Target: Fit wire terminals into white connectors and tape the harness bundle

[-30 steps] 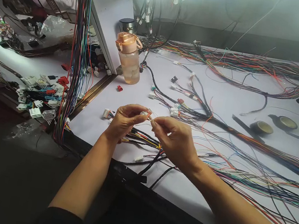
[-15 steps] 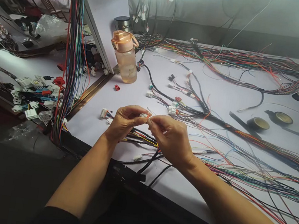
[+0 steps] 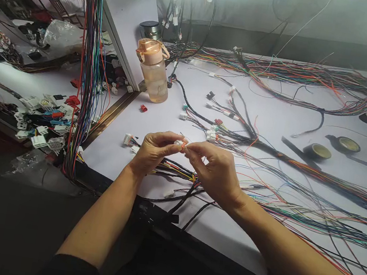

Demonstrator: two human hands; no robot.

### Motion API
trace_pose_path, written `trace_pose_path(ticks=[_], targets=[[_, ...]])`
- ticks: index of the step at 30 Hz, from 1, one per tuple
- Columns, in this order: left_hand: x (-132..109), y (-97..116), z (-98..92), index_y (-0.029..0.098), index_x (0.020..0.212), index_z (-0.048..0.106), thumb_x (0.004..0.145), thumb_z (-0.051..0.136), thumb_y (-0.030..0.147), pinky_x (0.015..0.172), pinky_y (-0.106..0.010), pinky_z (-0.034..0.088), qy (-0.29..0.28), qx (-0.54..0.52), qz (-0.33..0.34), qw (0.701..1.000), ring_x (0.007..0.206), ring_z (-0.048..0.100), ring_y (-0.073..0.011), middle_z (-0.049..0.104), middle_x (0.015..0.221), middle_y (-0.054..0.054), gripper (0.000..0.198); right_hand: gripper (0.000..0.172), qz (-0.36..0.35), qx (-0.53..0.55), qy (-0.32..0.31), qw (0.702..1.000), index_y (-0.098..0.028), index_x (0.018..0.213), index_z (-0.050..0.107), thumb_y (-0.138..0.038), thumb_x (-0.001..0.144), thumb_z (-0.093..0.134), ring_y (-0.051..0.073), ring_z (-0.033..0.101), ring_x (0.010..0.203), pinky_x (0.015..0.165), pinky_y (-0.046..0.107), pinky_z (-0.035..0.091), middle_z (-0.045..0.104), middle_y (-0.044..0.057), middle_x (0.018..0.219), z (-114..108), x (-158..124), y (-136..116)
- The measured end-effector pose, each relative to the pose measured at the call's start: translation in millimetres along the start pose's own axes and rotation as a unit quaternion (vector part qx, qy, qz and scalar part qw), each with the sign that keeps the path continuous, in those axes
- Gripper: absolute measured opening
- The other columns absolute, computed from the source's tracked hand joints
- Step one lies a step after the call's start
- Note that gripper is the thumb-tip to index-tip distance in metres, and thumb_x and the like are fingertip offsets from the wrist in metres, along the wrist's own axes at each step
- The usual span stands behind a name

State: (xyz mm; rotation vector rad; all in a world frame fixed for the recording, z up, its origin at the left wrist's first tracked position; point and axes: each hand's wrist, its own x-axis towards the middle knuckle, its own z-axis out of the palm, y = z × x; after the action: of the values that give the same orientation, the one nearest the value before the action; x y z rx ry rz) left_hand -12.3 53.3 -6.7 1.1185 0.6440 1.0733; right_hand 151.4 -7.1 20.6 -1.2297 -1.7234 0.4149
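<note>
Over the front of the table, my left hand [image 3: 154,151] pinches a small white and orange wire connector [image 3: 179,144] between thumb and fingers. My right hand [image 3: 216,167] is closed in a pinch at the connector's right side, its fingertips close to the orange part. What those right fingertips hold is too small to make out. Thin wire ends stick up just above the connector. Below both hands lies a taped wire harness [image 3: 178,170] with black, yellow and orange strands. Near my left hand rests a white multi-pin connector [image 3: 128,139].
A peach water bottle [image 3: 154,75] stands at the back left, near a small red connector [image 3: 143,108]. Hanging wires [image 3: 86,72] and piled connectors [image 3: 42,123] are on the left. Long harnesses [image 3: 290,160] cross the table; tape rolls [image 3: 317,152] lie at right.
My right hand has shifted slightly right and down, and more of the connector's orange part shows between the hands. My left hand has barely moved.
</note>
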Motion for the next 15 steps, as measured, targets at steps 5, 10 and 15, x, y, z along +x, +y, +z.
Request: trace_pose_path(ticks=[5,10,15], targets=[[0.4,-3.3,-0.8,0.021,0.082,0.078,0.064,0.082,0.018,0.078,-0.028,0.055,-0.004,0.009,0.017,1.000,0.079,0.068,-0.0153,0.075,0.084,-0.005,0.018,0.012,-0.010,-0.021,0.021,0.999,-0.019,0.084,0.068,-0.021,0.090,0.058,0.014,0.067,0.070,0.067,0.024,0.049,0.073,0.003,0.081,5.5,-3.0,3.0],[3.0,-4.2,-1.8,0.021,0.082,0.078,0.064,0.083,0.023,0.076,-0.028,0.055,0.013,-0.003,0.018,1.000,0.075,0.067,-0.0145,0.075,0.084,-0.005,0.019,0.013,-0.016,-0.002,0.016,1.000,-0.020,0.089,0.069,-0.025,0.091,0.058,0.014,0.068,0.078,0.073,0.026,0.050,0.074,0.003,0.086,2.2,-3.5,6.2],[3.9,-2.3,-1.1,0.021,0.081,0.078,0.062,0.084,0.023,0.075,-0.027,0.054,0.011,-0.003,0.020,1.000,0.073,0.067,-0.0140,0.075,0.082,-0.005,0.021,0.014,-0.021,-0.017,0.015,1.000,-0.019,0.088,0.069,-0.023,0.091,0.056,0.015,0.066,0.075,0.071,0.026,0.049,0.073,0.003,0.083,1.3,-2.6,5.0]])
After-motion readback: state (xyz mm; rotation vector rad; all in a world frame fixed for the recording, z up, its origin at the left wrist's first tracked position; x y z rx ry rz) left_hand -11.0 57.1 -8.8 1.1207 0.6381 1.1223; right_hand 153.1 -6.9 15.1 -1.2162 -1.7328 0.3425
